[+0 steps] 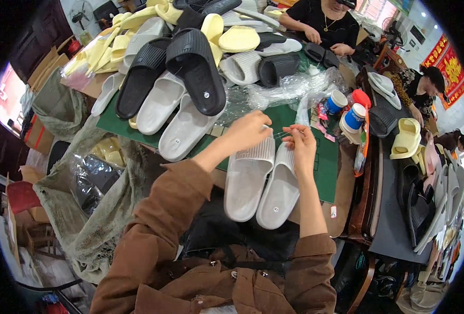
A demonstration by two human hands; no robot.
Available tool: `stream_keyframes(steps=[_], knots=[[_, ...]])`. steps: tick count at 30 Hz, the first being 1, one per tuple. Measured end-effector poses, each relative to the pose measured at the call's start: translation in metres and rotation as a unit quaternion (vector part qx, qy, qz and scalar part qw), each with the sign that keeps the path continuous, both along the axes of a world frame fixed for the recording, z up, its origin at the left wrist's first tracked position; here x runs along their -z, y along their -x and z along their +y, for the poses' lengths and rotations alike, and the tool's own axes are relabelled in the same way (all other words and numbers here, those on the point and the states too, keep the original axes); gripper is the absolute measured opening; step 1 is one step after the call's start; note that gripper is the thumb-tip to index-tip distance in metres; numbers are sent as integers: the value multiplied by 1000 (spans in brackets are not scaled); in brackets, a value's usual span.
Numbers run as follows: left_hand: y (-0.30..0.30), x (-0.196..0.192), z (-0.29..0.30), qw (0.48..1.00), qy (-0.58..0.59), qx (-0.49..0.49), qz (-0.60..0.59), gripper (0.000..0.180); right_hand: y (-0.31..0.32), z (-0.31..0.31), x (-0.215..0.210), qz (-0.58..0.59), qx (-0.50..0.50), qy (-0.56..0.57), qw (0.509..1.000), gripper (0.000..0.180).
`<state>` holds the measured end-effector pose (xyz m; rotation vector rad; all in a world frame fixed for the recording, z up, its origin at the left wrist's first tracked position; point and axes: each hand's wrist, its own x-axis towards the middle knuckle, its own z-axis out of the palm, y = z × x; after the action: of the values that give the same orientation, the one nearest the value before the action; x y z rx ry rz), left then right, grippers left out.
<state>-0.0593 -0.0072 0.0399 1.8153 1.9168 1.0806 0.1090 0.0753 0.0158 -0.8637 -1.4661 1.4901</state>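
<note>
A pair of grey slippers (pixel 263 180) lies side by side, soles up, on the green mat (pixel 323 167) at the near table edge. The left hand (pixel 247 131) rests over the left slipper's top end, fingers curled together. The right hand (pixel 301 142) pinches a thin clear strand just above the right slipper. Black, white and yellow slippers (pixel 190 63) are heaped behind; two blue-capped containers (pixel 347 110) stand to the right.

You wear a brown jacket with long sleeves, pushed up so the cuffs bunch at mid-forearm and both forearms show bare. The fabric creases heavily at the elbows. Small round metal snap buttons run down the front. Your left hand (pixel 247 131) and right hand (pixel 301 142) are ungloved.
</note>
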Motion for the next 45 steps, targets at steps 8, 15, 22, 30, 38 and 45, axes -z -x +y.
stream_keyframes(steps=[8, 15, 22, 30, 38, 45], knots=[[-29, 36, 51, 990, 51, 30, 125, 18, -6, 4, -2, -45, 21, -22, 999, 17], [-59, 39, 45, 974, 96, 24, -206, 20, -28, 1, -9, -58, 25, -63, 996, 18], [-89, 32, 54, 903, 45, 98, -417, 14, -46, 11, -19, -107, 99, -112, 983, 17], [-72, 28, 41, 945, 25, 32, -324, 15, -32, 1, -3, -66, 108, -210, 970, 16], [-77, 32, 32, 946, -11, -16, -323, 16, -33, 0, 3, -103, 90, -144, 980, 14], [-81, 28, 26, 962, -12, 8, -273, 17, -30, 7, -6, -73, 134, -233, 960, 11]])
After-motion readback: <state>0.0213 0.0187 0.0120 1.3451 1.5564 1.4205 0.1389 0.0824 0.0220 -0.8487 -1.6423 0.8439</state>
